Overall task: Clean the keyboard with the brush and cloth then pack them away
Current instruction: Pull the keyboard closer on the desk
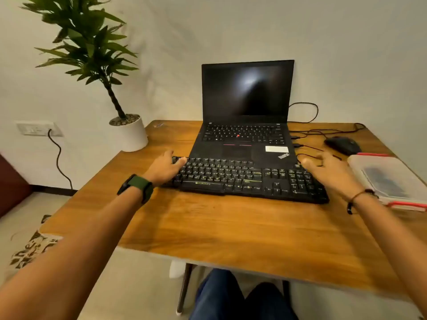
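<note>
head view: the black keyboard lies across the wooden table with its long axis running left to right, its far edge overlapping the front lip of the open laptop. the left hand sits at the keyboard's left end, thumb curled over the top-left corner and the other fingers hidden beyond the edge, so it looks to be gripping that end, though how far the fingers wrap underneath cannot be told. the right hand is over the right end, above the number pad, fingers loosely spread and blurred; whether it touches the keys or hovers just above cannot be told, and it pinches nothing.

neither brush nor cloth is plainly visible. a clear plastic box with a red-clipped lid rests just beside the keyboard's right end, with something dark and something pale showing through the lid; these may be the cleaning things, but that is too dim to say. the right hand is clearly the nearer one to that box, which lies to its right and slightly toward the person.

as a judgement, the cleaning has not begun: the hands bracket the keyboard at both ends, suited to shifting it along or across its long axis, clear of the laptop. a black mouse and its cables lie beyond the box, near enough to snag if the keyboard slides that way. a potted plant stands off the table's far left corner.
</note>
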